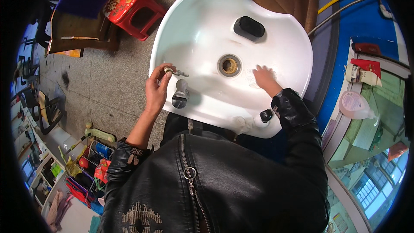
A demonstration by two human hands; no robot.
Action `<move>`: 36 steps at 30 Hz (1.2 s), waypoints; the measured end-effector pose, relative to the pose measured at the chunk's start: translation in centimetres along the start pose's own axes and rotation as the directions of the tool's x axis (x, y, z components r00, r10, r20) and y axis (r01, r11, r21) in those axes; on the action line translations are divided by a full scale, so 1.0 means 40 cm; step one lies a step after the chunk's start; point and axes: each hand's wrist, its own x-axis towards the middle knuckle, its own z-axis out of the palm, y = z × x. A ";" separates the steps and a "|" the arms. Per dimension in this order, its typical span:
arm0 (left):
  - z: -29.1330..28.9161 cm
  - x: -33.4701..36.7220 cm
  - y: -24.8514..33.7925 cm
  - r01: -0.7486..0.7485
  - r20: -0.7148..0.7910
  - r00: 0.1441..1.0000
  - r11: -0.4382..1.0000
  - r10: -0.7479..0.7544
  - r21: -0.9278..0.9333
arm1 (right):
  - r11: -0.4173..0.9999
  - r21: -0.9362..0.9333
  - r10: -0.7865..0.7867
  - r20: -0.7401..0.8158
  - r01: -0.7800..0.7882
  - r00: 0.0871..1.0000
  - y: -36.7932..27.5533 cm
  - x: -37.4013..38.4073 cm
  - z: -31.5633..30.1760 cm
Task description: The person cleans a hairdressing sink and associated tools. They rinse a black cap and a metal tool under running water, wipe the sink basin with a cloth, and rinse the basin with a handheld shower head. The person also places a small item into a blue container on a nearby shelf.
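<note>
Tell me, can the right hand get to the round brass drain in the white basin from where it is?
Probably yes. The right hand lies flat on the white basin floor just beside the round brass drain, and nothing stands between them. The left hand is off at the tap handle.

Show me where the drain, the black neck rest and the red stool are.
drain [229, 65], head view, on the brass ring at the bottom of the white basin.
black neck rest [249, 27], head view, on its top face near the basin's far rim.
red stool [123, 1], head view, on its patterned seat.
</note>
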 end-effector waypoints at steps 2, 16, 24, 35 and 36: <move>0.005 0.005 -0.005 0.013 -0.006 1.000 1.000 -0.013 0.005 | 0.963 0.189 -0.150 -0.216 0.192 0.965 -0.028 0.079 0.035; -0.033 -0.031 -0.035 -0.003 -0.001 1.000 0.999 0.003 0.053 | 0.907 0.354 -0.185 -0.150 0.228 0.971 -0.214 0.291 0.258; -0.035 -0.022 -0.041 -0.007 -0.013 1.000 0.999 0.007 0.037 | 0.954 0.177 -0.223 -0.116 0.241 0.968 -0.184 0.325 0.286; -0.027 -0.006 -0.043 0.131 -0.044 0.991 0.990 -0.128 0.058 | 0.898 0.246 -0.307 -0.241 0.364 0.921 -0.200 0.323 0.246; -0.021 -0.004 -0.040 0.141 -0.045 0.989 0.989 -0.138 0.051 | 0.924 0.202 -0.292 -0.172 0.324 0.941 -0.200 0.322 0.236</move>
